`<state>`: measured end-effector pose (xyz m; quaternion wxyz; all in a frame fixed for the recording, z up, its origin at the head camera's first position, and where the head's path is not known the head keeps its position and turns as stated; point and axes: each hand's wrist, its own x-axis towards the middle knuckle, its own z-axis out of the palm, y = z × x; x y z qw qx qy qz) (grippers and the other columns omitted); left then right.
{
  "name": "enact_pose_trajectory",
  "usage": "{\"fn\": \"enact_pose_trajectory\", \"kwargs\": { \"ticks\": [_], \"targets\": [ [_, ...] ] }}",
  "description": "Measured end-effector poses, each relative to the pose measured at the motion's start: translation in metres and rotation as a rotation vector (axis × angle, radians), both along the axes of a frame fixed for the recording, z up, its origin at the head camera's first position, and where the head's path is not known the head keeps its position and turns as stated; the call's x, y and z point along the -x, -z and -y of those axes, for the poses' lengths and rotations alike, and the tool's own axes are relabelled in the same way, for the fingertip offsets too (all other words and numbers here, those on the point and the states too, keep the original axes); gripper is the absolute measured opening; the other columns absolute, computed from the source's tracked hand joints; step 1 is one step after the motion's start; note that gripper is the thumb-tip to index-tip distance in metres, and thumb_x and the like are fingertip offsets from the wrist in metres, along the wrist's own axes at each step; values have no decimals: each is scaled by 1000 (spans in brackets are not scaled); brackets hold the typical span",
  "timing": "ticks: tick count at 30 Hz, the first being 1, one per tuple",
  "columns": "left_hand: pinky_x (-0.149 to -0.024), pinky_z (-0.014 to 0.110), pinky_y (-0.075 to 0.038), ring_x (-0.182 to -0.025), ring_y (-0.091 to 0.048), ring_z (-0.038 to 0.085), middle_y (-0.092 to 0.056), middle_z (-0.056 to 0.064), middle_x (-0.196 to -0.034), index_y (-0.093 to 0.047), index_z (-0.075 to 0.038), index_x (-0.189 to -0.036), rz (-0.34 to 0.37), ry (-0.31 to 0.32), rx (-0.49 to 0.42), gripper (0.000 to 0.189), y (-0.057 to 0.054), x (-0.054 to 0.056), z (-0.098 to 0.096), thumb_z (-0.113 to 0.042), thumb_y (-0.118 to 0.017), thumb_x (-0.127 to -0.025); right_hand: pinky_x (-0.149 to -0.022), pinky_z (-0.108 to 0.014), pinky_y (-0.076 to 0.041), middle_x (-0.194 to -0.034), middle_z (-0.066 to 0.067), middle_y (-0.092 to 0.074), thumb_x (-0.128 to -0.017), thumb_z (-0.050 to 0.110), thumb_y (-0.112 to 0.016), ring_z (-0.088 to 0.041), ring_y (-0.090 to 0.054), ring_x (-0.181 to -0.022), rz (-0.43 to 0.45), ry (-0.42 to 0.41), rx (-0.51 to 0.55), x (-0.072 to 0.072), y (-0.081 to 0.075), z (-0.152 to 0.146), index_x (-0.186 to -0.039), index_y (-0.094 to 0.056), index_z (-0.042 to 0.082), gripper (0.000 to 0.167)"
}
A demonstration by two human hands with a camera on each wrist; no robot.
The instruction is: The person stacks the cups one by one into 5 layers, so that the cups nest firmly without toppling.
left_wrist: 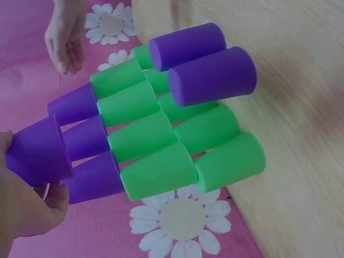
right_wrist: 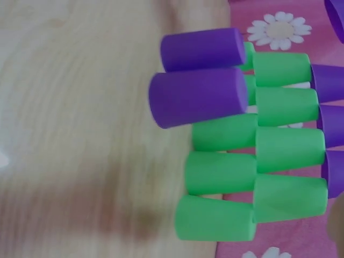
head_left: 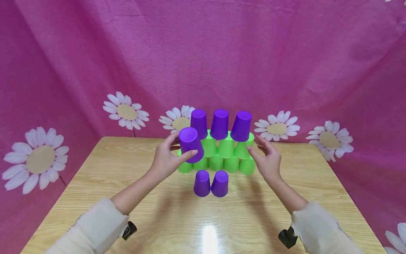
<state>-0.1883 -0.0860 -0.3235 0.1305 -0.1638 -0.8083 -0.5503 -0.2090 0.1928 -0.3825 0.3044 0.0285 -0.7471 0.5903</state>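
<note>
My left hand [head_left: 165,158] grips an upside-down purple cup [head_left: 190,144] between thumb and fingers, in the air at the left of a cup stack. Two rows of upside-down green cups [head_left: 226,146] make up the lower part of that stack. Three purple cups [head_left: 220,124] stand in a row on top. To the right of the stack hovers my right hand [head_left: 268,161], its fingers loosely bent around nothing; the left wrist view shows this hand [left_wrist: 66,40] apart from the cups. Only a blurred sliver of it appears in the right wrist view.
Two more purple cups [head_left: 202,183] stand upside down side by side on the wooden table [head_left: 133,197], in front of the stack. Behind the table hangs a pink cloth [head_left: 203,63] with white flowers. A black wrist camera [head_left: 129,230] sits at the left sleeve.
</note>
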Motion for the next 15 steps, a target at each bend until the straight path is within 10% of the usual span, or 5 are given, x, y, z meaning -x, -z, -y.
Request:
{"fn": "enact_pose_trajectory", "kwargs": {
  "ticks": [15],
  "targets": [
    [-86, 38, -54, -97, -63, 29, -65, 19, -107, -54, -2, -126, 1, -30, -32, 59, -23, 9, -2, -10, -78, -72, -89, -8, -45, -121, -30, -56, -77, -4, -70, 13, -52, -97, 193, -188, -24, -25, 41, 8, -121, -51, -13, 49]
  ]
}}
